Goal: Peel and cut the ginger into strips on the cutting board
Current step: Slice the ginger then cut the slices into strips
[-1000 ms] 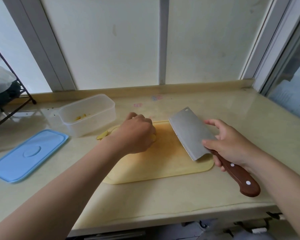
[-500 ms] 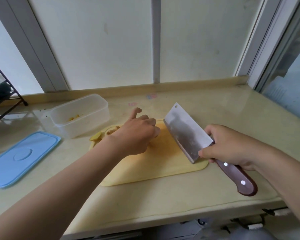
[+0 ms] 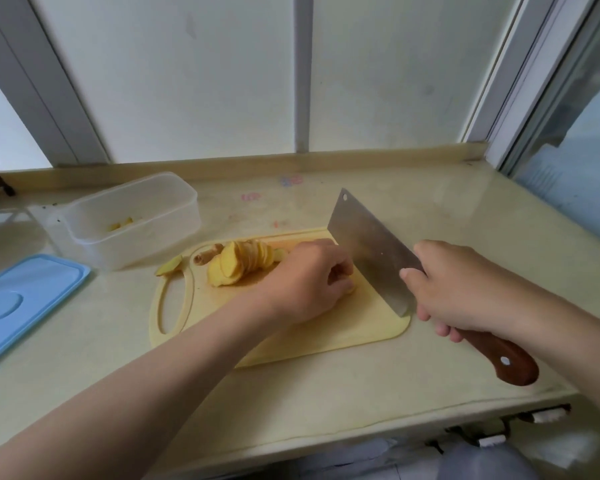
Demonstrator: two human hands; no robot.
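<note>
A pale yellow cutting board (image 3: 343, 330) lies on the counter. On its far left lies a fanned stack of peeled ginger slices (image 3: 238, 266), with a small unpeeled ginger knob (image 3: 207, 255) behind them. My left hand (image 3: 309, 282) is curled with fingertips pressing a few ginger slices (image 3: 350, 289) on the board, mostly hidden under the fingers. My right hand (image 3: 461, 289) grips a cleaver (image 3: 371, 247) by its brown wooden handle (image 3: 499, 358). The blade stands upright, edge down on the board, right beside my left knuckles.
A clear plastic container (image 3: 132, 220) with a few ginger bits stands at the back left. Its blue lid (image 3: 25, 299) lies on the counter at far left. One ginger peel piece (image 3: 168, 266) rests off the board's left corner. Windows and frames rise behind the counter.
My left hand slid right, uncovering the stack of slices. The cleaver turned from tilted to upright and came down next to my left fingers.
</note>
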